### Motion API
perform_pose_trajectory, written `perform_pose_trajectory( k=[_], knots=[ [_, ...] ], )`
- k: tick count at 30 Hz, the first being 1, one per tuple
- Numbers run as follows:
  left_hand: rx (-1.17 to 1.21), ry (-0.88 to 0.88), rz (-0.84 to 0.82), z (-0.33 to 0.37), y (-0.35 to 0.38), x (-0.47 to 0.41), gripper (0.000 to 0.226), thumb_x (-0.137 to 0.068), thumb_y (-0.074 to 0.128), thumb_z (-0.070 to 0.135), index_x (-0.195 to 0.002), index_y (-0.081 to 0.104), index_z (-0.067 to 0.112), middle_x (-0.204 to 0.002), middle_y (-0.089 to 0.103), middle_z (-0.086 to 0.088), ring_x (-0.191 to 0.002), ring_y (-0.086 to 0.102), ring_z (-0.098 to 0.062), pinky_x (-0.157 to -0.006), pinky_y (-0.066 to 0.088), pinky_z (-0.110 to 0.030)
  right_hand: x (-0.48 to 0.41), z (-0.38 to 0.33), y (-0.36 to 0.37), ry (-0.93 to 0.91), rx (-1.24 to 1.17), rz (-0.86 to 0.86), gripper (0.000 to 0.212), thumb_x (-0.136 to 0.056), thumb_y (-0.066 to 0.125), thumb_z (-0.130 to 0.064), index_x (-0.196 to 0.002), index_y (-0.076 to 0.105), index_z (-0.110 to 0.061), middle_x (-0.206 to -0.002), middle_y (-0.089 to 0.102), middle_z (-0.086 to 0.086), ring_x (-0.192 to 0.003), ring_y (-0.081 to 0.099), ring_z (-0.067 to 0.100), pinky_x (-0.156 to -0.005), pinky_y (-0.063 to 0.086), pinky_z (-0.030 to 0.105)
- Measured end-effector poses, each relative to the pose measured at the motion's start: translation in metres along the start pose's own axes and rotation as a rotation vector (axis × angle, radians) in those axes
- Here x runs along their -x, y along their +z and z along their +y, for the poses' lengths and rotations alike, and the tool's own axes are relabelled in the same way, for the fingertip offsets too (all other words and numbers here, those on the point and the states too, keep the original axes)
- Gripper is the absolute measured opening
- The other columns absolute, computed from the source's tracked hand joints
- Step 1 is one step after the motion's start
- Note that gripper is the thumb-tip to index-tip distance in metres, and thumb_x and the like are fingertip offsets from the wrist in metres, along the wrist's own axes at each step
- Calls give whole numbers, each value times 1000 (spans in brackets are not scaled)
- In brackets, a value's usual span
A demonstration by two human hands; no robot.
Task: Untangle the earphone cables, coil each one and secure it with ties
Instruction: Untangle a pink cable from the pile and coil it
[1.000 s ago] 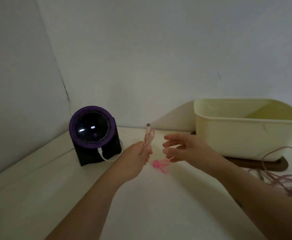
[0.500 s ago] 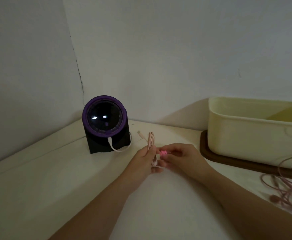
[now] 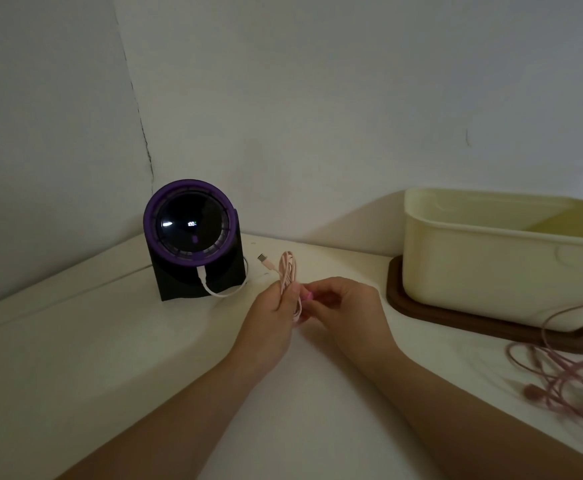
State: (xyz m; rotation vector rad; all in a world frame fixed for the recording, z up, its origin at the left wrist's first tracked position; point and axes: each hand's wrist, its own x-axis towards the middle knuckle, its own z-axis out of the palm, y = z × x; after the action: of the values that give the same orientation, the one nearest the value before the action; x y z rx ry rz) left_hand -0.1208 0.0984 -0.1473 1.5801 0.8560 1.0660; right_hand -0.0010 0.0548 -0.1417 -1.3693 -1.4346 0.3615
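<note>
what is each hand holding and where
Left hand grips the coiled pink cable at its middle; right hand pinches the pink tie beside the coil.

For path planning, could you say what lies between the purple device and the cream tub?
Head view: coiled pink cable in the left hand; right hand pinches a pink tie.

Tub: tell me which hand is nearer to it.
Right. The right hand pinches the tie to the left of the tub, apart from it. The left hand grips the coiled cable farther left, beyond the right hand.
</note>
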Motion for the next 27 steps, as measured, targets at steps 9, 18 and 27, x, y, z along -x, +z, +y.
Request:
perform_pose_trajectory(
  k=[9, 18, 27],
  knots=[
    [188, 74, 27, 7, 10, 4, 32, -101, 35, 13, -87, 60, 0, -99, 68, -12, -97, 67, -17, -89, 54, -30, 4, -1, 0, -242, 190, 157, 18, -83, 70, -11, -97, 74, -21, -89, 66, -6, -78, 59, 5, -68, 47, 13],
    [298, 12, 49, 5, 13, 1, 32, -102, 34, 13, -96, 62, -3, -106, 65, -25, -99, 66, -24, -89, 54, -31, 2, 4, -6, -146, 94, 150, 11, -79, 74, -15, -78, 63, -17, -78, 62, -8, -73, 60, 9, -68, 50, 25],
    [302, -12, 39, 5, 15, -4, 33, -102, 33, 14, -85, 60, 5, -96, 68, -13, -86, 70, -17, -83, 54, -27, -1, 0, -13, -74, -71, 239, 16, -79, 73, -8, -78, 62, -19, -76, 66, -7, -69, 62, 4, -67, 47, 12]
  ],
)
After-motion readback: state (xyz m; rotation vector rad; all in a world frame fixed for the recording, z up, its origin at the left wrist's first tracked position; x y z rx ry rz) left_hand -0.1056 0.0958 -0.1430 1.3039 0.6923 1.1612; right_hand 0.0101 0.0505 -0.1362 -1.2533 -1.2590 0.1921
